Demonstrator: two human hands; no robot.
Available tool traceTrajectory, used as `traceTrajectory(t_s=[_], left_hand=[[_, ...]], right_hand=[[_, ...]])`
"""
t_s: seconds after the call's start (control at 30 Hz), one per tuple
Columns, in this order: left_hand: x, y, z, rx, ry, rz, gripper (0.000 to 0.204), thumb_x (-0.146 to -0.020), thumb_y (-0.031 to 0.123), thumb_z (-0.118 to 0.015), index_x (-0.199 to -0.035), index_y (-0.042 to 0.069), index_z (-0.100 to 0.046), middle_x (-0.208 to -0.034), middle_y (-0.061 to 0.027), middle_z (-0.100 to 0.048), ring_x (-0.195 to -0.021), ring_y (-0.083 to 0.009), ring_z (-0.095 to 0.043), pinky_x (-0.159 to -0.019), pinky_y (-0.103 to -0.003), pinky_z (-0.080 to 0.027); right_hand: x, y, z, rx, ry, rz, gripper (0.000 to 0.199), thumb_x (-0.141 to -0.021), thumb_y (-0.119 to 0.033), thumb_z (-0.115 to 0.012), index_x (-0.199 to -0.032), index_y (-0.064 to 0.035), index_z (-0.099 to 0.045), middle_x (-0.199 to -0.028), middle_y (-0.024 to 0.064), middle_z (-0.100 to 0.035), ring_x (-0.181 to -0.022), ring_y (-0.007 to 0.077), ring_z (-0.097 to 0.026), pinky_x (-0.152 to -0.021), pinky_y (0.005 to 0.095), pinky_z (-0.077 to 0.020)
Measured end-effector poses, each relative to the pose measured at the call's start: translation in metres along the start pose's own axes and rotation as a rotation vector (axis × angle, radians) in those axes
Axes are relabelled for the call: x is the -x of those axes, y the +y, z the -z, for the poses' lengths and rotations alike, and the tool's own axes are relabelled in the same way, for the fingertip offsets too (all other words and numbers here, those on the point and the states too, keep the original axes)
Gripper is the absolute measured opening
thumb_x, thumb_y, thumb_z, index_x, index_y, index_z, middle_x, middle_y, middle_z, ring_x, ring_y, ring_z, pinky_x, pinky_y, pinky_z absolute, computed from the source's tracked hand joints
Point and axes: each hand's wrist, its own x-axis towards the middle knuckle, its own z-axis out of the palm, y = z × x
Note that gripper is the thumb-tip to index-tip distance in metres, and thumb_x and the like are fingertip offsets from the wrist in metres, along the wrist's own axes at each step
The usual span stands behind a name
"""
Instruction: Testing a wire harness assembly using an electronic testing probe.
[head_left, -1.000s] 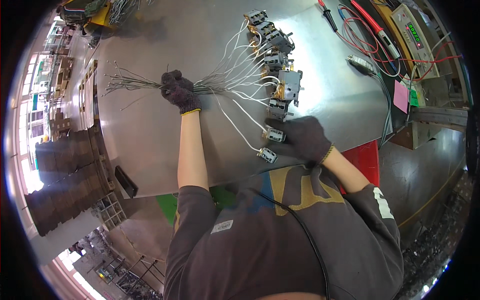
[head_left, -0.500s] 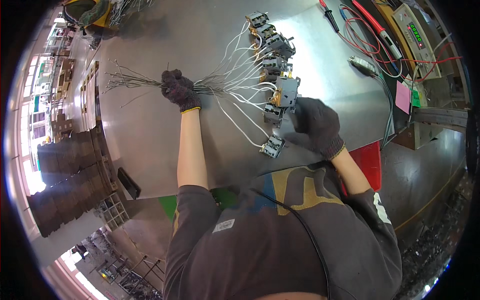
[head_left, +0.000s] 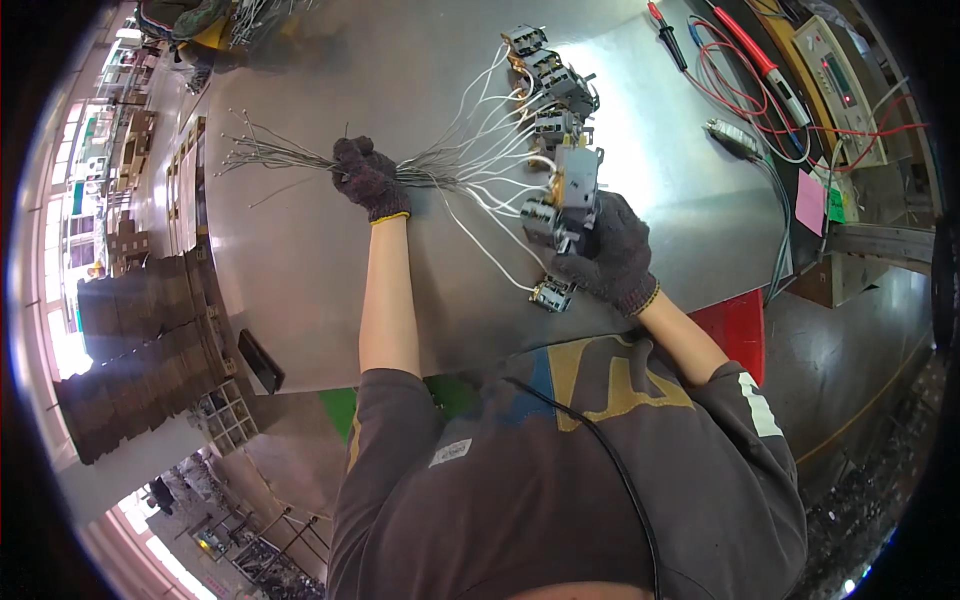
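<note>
On the bare metal table (head_left: 330, 290), a bundle of grey wires (head_left: 440, 170) serves as the reference point for all positions below. Left hand (head_left: 367, 178), in a dark knit glove with a yellow cuff, is clenched around the bundle at its waist, knuckles up, pinning it against the tabletop. Beyond that hand, away from the fan of switches, the loose wire ends (head_left: 262, 155) splay out flat on the metal. On the other side of the grip the wires spread into separate white and grey leads, each ending in a small grey switch block; a row of these switch blocks (head_left: 548, 70) lies at the far end of the fan, touching or nearly touching one another.

Right hand (head_left: 610, 255), gloved likewise, grasps a boxy metal switch unit (head_left: 577, 185) at the near end of the fan, holding it tilted, raised off the table. One further small connector (head_left: 552, 293) lies on the table just below that hand, at the end of a white lead running back to the bundle.

Well apart from the bundle, past the switch row, red test leads with probes (head_left: 745, 55) and a beige meter (head_left: 835, 85) rest at the table's far corner. A pink note (head_left: 809, 202) lies near them.
</note>
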Motion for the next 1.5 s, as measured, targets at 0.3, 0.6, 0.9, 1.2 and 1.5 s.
traceTrajectory(t_s=[0.3, 0.6, 0.9, 1.2, 1.5], left_hand=[[0.002, 0.001, 0.003, -0.043, -0.036, 0.012, 0.026, -0.104, 0.031, -0.069, -0.088, 0.012, -0.063, -0.07, -0.0006, -0.06, -0.045, -0.0067, -0.041, -0.041, -0.028, -0.029], [-0.001, -0.005, 0.01, -0.038, -0.081, -0.041, 0.019, -0.103, 0.027, -0.069, -0.093, 0.012, -0.064, -0.077, -0.0017, -0.063, -0.048, -0.0074, -0.043, -0.042, -0.028, -0.03], [0.003, -0.001, -0.002, -0.078, -0.015, -0.055, 0.037, -0.104, 0.038, -0.068, -0.084, 0.008, -0.06, -0.063, 0.0013, -0.05, -0.042, -0.0078, -0.037, -0.04, -0.029, -0.026], [0.006, 0.003, -0.002, 0.003, -0.039, -0.028, 0.029, -0.101, 0.034, -0.074, -0.087, 0.009, -0.066, -0.067, 0.0002, -0.056, -0.044, -0.007, -0.038, -0.04, -0.029, -0.025], [0.002, 0.004, -0.005, -0.048, -0.077, -0.049, 0.027, -0.102, 0.027, -0.066, -0.084, 0.007, -0.062, -0.061, 0.0017, -0.05, -0.042, -0.0079, -0.038, -0.039, -0.029, -0.025]], right_hand=[[0.03, -0.016, -0.018, -0.192, -0.239, -0.221, 0.089, -0.088, -0.056, -0.082, -0.149, -0.0017, -0.046, -0.128, 0.0212, -0.07, -0.113, 0.0363, -0.071, -0.093, 0.0447, -0.0566], [0.001, 0.0, -0.012, -0.838, -0.08, -0.245, 0.081, -0.093, -0.04, -0.084, -0.152, -0.0026, -0.042, -0.135, 0.0184, -0.068, -0.12, 0.0272, -0.071, -0.101, 0.0423, -0.0586], [0.014, -0.017, -0.026, -0.485, -0.068, -0.312, 0.096, -0.082, -0.046, -0.092, -0.151, -0.0049, -0.039, -0.133, 0.0201, -0.068, -0.112, 0.0336, -0.075, -0.09, 0.045, -0.0628], [-0.003, 0.002, 0.032, 0.311, -0.298, -0.122, 0.071, -0.083, -0.051, -0.088, -0.131, -0.007, -0.059, -0.105, 0.0148, -0.074, -0.094, 0.035, -0.074, -0.079, 0.0461, -0.0589], [0.015, 0.0, 0.036, -0.675, -0.394, -0.21, 0.061, -0.09, -0.042, -0.08, -0.135, -0.003, -0.067, -0.123, 0.0146, -0.073, -0.108, 0.0243, -0.072, -0.092, 0.0412, -0.0564]])
